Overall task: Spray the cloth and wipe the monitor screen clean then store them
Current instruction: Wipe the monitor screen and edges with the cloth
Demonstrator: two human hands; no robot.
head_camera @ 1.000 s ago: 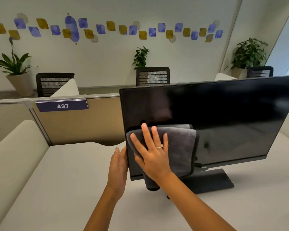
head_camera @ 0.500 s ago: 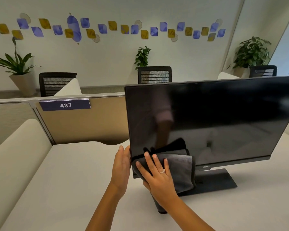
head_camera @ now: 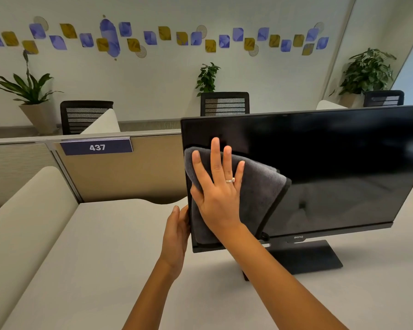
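Note:
A black monitor (head_camera: 332,163) stands on a white desk (head_camera: 93,270), its screen dark and glossy. A dark grey cloth (head_camera: 260,191) lies flat against the left part of the screen. My right hand (head_camera: 218,186) presses it there with straight, spread fingers, a ring on one of them. The cloth's lower part hangs down toward the bottom bezel. My left hand (head_camera: 177,232) rests against the monitor's left edge near the lower corner, fingers pointing up. No spray bottle is in view.
The monitor's flat black base (head_camera: 315,258) sits on the desk. A tan partition (head_camera: 141,172) with a "437" label (head_camera: 96,147) runs behind the desk, and a padded cream divider (head_camera: 26,217) bounds its left side. Office chairs and potted plants stand beyond.
My right hand slid the cloth down to the screen's lower left corner, then back up the left side. My left hand stayed at the monitor's left edge.

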